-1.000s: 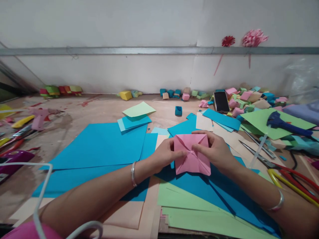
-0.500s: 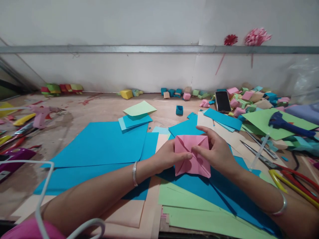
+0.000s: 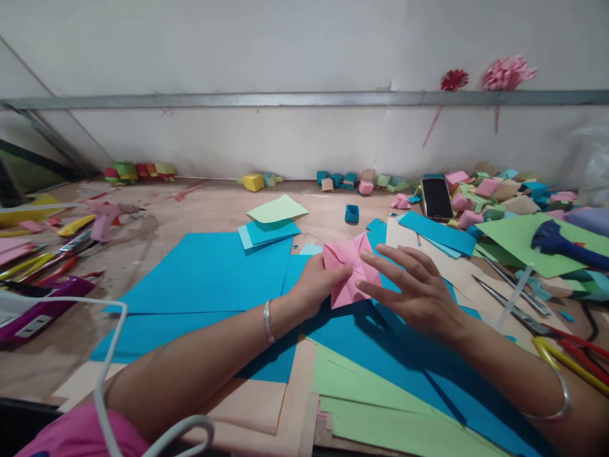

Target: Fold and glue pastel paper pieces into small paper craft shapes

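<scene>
My left hand [image 3: 318, 284] pinches a folded square of pink paper [image 3: 351, 259] at its left side, the thumb lying across the front near the middle. Creases run over the paper, and it is tilted above the blue sheets. Beside its right edge, my right hand [image 3: 419, 289] has its fingers spread, the tips at or very near the paper; whether they touch it I cannot tell. Under both hands lie large blue sheets [image 3: 228, 273] and light green sheets [image 3: 380, 406].
Scissors [image 3: 533, 320] and a blue glue gun [image 3: 554, 241] lie right; a pink glue gun [image 3: 102, 219] and purple tool [image 3: 42, 311] left. A phone [image 3: 436, 198] rests by piled folded paper pieces [image 3: 504, 190]. A white cable [image 3: 111, 355] crosses my left arm.
My right hand has let go of the paper's right side and spread its fingers. The pink paper has turned and tilted in my left hand. The view has shifted slightly left.
</scene>
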Demonstrator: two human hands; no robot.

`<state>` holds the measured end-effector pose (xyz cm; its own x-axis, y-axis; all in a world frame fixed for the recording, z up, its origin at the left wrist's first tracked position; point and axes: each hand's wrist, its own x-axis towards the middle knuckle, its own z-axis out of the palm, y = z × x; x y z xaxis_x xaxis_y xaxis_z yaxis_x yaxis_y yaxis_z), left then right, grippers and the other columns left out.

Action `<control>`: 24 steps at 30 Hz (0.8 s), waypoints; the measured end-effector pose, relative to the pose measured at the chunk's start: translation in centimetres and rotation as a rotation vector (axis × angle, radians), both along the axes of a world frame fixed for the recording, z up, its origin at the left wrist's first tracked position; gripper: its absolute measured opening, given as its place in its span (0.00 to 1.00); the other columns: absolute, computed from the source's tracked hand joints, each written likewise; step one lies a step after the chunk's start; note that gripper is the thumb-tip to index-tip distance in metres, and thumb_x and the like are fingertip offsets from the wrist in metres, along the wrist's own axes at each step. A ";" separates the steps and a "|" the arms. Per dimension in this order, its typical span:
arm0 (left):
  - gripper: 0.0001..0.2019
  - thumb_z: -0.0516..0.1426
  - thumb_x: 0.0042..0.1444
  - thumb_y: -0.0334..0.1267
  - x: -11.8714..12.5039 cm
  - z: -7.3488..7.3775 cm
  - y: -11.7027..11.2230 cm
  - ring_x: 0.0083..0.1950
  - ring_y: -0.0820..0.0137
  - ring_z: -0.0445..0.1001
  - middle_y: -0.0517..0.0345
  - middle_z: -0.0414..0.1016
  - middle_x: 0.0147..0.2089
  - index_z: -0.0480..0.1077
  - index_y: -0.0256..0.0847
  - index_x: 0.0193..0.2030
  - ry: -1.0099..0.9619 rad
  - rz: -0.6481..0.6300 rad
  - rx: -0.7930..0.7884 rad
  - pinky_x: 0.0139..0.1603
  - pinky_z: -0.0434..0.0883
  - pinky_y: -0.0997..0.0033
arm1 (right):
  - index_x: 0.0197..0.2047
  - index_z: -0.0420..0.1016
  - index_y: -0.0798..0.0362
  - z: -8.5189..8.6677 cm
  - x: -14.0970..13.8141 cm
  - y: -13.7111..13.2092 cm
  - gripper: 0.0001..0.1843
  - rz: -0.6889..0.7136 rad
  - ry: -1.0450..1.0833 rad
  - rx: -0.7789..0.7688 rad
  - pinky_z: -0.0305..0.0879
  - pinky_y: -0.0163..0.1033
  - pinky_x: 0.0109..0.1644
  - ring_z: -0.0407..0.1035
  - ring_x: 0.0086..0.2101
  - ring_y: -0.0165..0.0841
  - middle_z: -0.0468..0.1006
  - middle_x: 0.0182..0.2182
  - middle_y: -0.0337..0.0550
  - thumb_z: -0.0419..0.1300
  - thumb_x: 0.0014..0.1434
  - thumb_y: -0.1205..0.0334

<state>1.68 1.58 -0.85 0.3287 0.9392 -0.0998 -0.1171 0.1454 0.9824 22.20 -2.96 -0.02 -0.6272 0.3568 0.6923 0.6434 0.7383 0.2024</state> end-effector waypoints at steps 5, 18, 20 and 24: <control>0.25 0.69 0.44 0.40 -0.1 -0.5 0.3 0.45 0.57 0.76 0.42 0.78 0.48 0.73 0.31 0.49 -0.035 -0.042 0.023 0.44 0.72 0.61 | 0.42 0.76 0.47 -0.5 0.3 0.5 0.08 0.047 0.068 -0.053 0.60 0.45 0.52 0.70 0.47 0.36 0.82 0.44 0.36 0.62 0.60 0.69; 0.20 0.66 0.46 0.37 -0.1 -0.4 0.0 0.43 0.60 0.77 0.46 0.79 0.45 0.76 0.33 0.47 0.126 -0.055 0.074 0.41 0.73 0.65 | 0.40 0.79 0.47 -0.9 0.1 0.7 0.09 0.083 0.048 -0.133 0.60 0.43 0.45 0.68 0.40 0.36 0.79 0.33 0.40 0.60 0.61 0.70; 0.20 0.66 0.47 0.38 -0.1 -0.3 -0.1 0.43 0.60 0.76 0.46 0.79 0.45 0.76 0.33 0.47 0.165 -0.066 0.099 0.41 0.72 0.65 | 0.37 0.79 0.48 -0.7 -0.1 0.6 0.07 0.096 0.117 -0.164 0.61 0.43 0.44 0.68 0.39 0.36 0.78 0.32 0.41 0.61 0.61 0.68; 0.18 0.65 0.48 0.39 -0.2 -0.1 -0.2 0.42 0.60 0.76 0.48 0.80 0.42 0.76 0.34 0.45 0.270 -0.062 0.130 0.37 0.71 0.68 | 0.38 0.78 0.50 -0.5 -0.1 0.6 0.04 0.116 0.310 -0.341 0.63 0.43 0.42 0.67 0.36 0.35 0.77 0.31 0.42 0.62 0.60 0.66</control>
<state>1.50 1.35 -0.93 0.3641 0.9286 -0.0720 0.1556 0.0156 0.9877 22.10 -2.34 -0.56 -0.4588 0.5360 0.7086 0.5448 0.7997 -0.2522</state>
